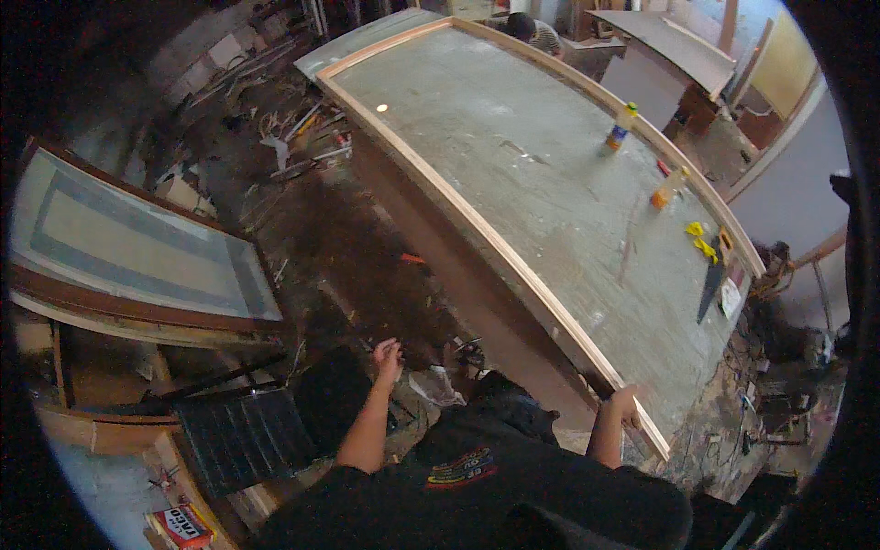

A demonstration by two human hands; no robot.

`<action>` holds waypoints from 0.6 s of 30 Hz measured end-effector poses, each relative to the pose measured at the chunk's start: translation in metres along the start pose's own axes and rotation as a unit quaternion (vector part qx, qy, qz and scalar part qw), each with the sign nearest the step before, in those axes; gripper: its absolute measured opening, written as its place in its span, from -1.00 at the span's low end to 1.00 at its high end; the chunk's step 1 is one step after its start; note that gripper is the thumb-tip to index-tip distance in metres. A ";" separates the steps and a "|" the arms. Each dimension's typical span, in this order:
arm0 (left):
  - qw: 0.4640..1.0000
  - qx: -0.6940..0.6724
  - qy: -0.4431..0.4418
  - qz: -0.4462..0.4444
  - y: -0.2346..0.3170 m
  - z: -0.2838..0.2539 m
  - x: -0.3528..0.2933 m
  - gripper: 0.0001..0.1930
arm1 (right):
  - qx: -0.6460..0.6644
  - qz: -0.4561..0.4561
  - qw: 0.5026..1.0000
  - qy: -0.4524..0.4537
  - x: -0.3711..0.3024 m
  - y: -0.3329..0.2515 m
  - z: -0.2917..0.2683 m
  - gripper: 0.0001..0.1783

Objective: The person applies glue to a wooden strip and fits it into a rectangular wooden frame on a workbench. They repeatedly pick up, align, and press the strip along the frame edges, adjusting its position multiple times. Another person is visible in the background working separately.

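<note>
A long pale wooden frame (495,240) lies on a large grey worktable (477,137). Its two long strips and a far crosspiece show. My right hand (623,406) grips the near end of the closer strip, at the table's near edge. My left hand (388,356) hangs in the air left of the table, fingers curled; whether something small is in it I cannot make out. On the tabletop's right side stand a green-capped bottle (621,126) and an orange bottle (668,188). Near them lie a handsaw (713,280) and a yellow thing (701,240).
A glazed brown-framed panel (137,238) lies at left, above a black slatted seat (243,440). Scraps and tools (307,137) litter the floor beyond. Another person (536,35) bends at the table's far side. A red-and-white box (183,525) sits at lower left.
</note>
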State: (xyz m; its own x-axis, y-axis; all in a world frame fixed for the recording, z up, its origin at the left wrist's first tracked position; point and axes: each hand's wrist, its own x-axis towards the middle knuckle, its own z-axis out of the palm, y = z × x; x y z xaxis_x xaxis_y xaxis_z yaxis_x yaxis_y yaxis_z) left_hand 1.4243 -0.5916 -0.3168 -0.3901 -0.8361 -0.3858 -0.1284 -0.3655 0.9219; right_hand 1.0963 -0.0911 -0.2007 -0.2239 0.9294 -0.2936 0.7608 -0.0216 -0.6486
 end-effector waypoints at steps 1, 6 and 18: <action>0.999 -0.026 -0.028 0.028 0.017 0.015 0.020 -0.64 | 0.010 -0.001 1.000 -0.002 -0.002 0.001 0.000 0.31; 0.990 0.077 -0.087 0.082 0.105 0.081 0.115 -0.66 | -0.044 0.019 0.989 0.139 -0.020 -0.016 -0.008 0.32; 0.984 0.137 -0.049 0.106 0.254 0.273 0.295 0.07 | -0.041 0.018 0.994 0.096 0.015 0.035 0.052 0.43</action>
State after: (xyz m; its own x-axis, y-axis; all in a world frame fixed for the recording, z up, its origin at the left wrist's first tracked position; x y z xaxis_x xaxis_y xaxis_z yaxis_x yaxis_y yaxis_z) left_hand 1.0280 -0.8195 -0.1866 -0.5199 -0.8328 -0.1901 -0.2705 -0.0506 0.9614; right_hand 1.0880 -0.0976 -0.2645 -0.0818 0.9818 -0.1712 0.8148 -0.0331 -0.5788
